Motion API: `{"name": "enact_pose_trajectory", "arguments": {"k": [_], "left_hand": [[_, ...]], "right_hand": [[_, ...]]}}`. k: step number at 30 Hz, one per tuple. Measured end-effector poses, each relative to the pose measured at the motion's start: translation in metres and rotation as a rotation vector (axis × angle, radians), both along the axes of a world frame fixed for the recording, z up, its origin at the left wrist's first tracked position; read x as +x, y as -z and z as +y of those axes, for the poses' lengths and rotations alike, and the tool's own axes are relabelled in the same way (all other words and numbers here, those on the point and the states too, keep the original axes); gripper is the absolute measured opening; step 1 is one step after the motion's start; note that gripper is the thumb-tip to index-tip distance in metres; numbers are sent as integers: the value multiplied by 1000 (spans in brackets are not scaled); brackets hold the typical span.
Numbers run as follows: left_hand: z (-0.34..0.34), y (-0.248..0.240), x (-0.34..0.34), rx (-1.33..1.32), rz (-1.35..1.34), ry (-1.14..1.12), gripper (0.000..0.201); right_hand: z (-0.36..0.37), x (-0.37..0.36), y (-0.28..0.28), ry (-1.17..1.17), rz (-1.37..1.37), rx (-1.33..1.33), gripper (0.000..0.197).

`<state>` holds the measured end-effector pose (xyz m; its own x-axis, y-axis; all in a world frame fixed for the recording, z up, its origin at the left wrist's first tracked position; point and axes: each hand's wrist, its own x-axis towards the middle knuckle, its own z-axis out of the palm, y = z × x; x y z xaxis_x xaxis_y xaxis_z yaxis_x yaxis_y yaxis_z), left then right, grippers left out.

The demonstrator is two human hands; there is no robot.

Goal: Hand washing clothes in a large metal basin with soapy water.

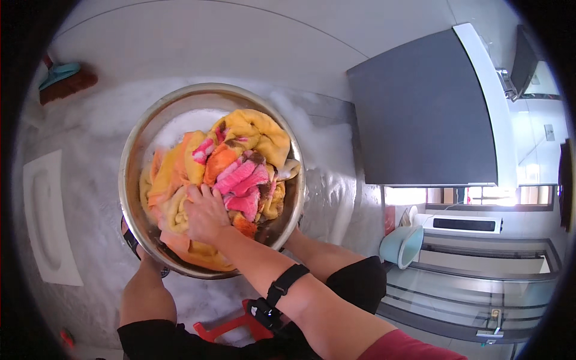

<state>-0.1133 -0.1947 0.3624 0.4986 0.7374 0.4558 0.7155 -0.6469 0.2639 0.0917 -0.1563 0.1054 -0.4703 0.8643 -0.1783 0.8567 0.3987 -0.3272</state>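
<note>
A wide metal basin (pixel 133 144) stands on the wet floor between my legs. Heaped inside it is a wet plush blanket (pixel 255 135), yellow and orange with pink and brown patches. My right hand (pixel 206 211) reaches in from the lower right and presses on the near left part of the heap. Its fingers are bent into a yellow fold, their tips partly sunk in the fabric. White foam (pixel 192 124) shows along the far inside of the basin. No part of my left hand can be seen.
Suds (pixel 330 141) spread over the floor around the basin. A red stool (pixel 231 327) is beneath me. A broom (pixel 69 81) lies far left, near a white squat-toilet-shaped panel (pixel 53 216). At right are a grey cabinet (pixel 426 114), a pale blue bin (pixel 402 246) and a glass door (pixel 456 300).
</note>
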Motion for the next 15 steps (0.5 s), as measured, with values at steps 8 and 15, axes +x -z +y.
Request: {"name": "enact_pose_trajectory", "arguments": {"k": [8,15], "left_hand": [[-2,4,4,-6,-10,-21,34],[-9,0,5,-12,-34,-42,34]], "right_hand": [[1,7,4,13,5,11,28],[-1,3,3,-8,41,25,26]]}}
